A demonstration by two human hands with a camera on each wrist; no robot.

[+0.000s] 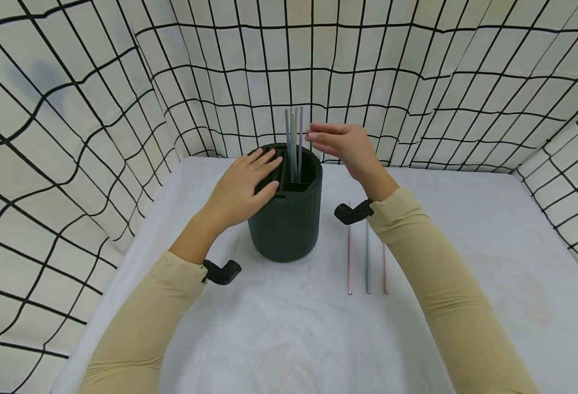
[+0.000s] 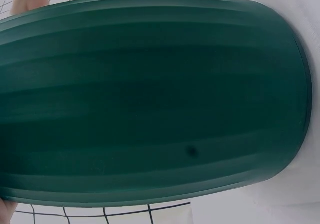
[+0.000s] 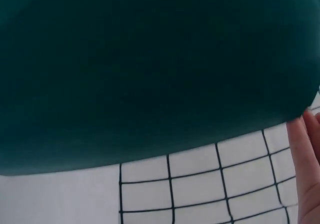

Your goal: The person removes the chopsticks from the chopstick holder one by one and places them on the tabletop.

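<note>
A dark green ribbed pen holder (image 1: 285,230) with divided compartments stands upright on the white-covered table. Several thin sticks (image 1: 293,148), pale and purple, rise from its right compartment. My left hand (image 1: 242,189) lies spread over the holder's left side, its fingers across the top and its thumb at the near rim. Beside the sticks, my right hand (image 1: 345,148) hovers with fingers extended together, fingertips just right of the purple stick and nothing visible in its grasp. The holder's ribbed wall (image 2: 150,94) fills most of the left wrist view, and its dark side (image 3: 150,74) most of the right wrist view.
To the right of the holder, three thin sticks lie side by side on the table: a pink one (image 1: 350,262), a blue-grey one (image 1: 368,262) and another pink one (image 1: 385,273), partly under the right forearm. Black grid netting (image 1: 382,70) over white walls encloses the table's back and sides.
</note>
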